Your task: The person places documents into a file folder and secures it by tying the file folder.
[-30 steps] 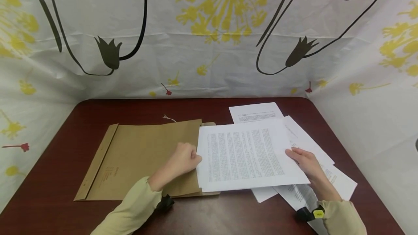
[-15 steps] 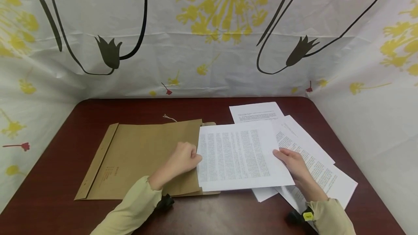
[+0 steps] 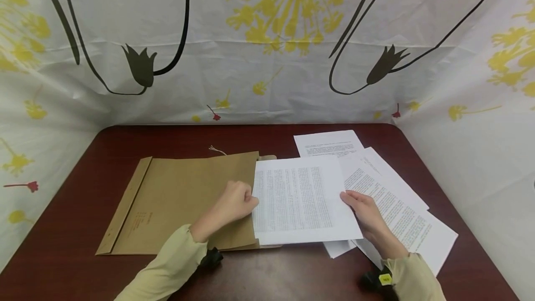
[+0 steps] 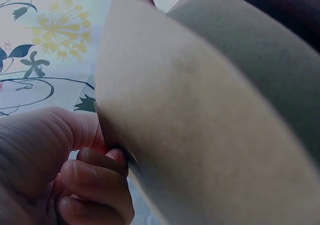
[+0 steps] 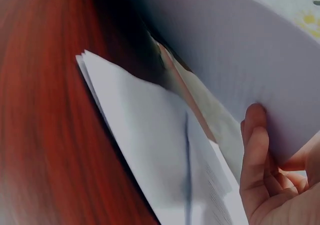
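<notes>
Here's the left hand (image 3: 232,202), thumb and fingers pinching the mouth edge of the brown envelope (image 3: 188,199), most of which lies flat to the left of that hand! And the right hand (image 3: 365,212) grips the outer edge of the printed paper (image 3: 292,201), one sheet or several, I can't tell. That paper spans the gap between the two hands, its left end apparently tucked inside the envelope's mouth. Around and beyond the right hand, loose pages (image 3: 399,203) lie fanned over the dark table (image 3: 62,245).

Now, the danger! The envelope's panels bow apart beside the left hand; should that pinch slacken, the mouth could sag and snag a corner. The right hand has only one edge of bendy paper, so a hard push might well buckle it. Any tilt could catch a hidden corner and crease it, and a low right hand may drag those loose pages askew
</notes>
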Demonstrator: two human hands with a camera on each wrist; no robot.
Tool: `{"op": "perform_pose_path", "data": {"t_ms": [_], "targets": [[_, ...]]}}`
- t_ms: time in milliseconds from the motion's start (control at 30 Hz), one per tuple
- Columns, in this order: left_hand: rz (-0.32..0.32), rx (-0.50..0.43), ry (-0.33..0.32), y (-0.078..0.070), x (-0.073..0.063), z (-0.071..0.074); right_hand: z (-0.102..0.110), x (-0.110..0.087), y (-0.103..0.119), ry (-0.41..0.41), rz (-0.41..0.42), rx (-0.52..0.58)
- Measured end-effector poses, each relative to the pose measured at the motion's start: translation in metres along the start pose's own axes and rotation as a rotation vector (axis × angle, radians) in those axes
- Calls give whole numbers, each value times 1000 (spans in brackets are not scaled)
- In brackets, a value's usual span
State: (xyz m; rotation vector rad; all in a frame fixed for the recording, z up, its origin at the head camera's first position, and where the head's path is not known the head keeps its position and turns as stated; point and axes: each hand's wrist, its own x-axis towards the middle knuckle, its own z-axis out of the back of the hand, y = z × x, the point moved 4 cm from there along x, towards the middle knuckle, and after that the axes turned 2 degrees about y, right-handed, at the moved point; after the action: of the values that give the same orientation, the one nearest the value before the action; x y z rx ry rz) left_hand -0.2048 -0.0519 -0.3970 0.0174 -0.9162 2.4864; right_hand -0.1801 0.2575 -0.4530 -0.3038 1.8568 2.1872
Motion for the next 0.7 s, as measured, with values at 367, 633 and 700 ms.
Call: {"op": "perform_pose_path", "data": {"t_ms": [367, 633, 700], "targets": [[13, -8, -1, 0, 0, 1, -24, 1, 6, 55, 21, -18], [16, 0, -8, 0, 0, 2, -34, 1, 7, 80, 20, 14], [16, -4, -7, 0, -1, 2, -39, 1, 8, 97, 26, 9]]}}
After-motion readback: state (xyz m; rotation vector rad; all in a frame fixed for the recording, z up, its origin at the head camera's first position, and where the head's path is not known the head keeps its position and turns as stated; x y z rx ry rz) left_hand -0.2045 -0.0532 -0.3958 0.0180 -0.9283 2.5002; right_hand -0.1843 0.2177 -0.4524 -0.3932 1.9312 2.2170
